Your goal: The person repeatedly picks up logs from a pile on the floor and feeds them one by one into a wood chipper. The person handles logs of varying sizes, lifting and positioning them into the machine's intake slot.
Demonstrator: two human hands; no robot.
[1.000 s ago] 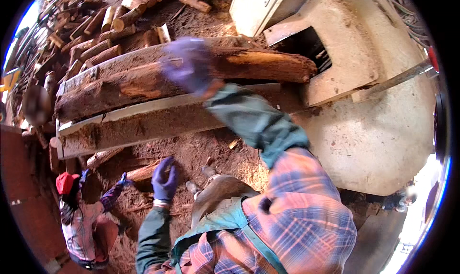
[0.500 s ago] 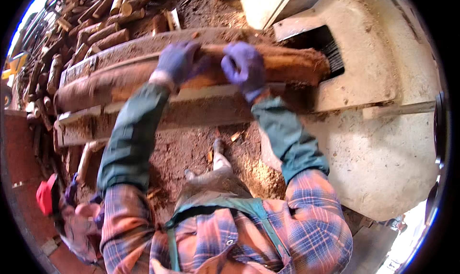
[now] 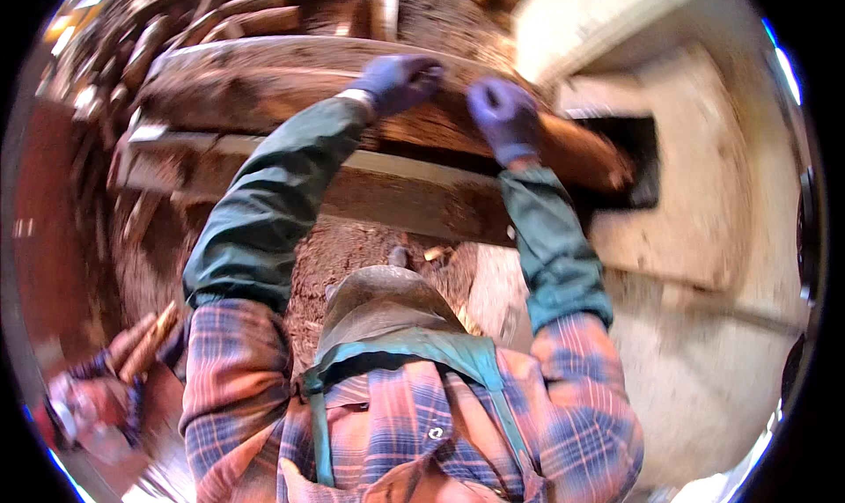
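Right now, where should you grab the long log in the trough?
Probably around the middle of the long log, coming from above: it lies lengthwise in the trough, top exposed, while its right end reaches the dark opening.

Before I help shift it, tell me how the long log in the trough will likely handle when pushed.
The log will likely be stiff and heavy, being thick and far longer than the gap between left hand and right hand. Its rounded sides suggest rolling, though the raised walls of the trough would probably check that.
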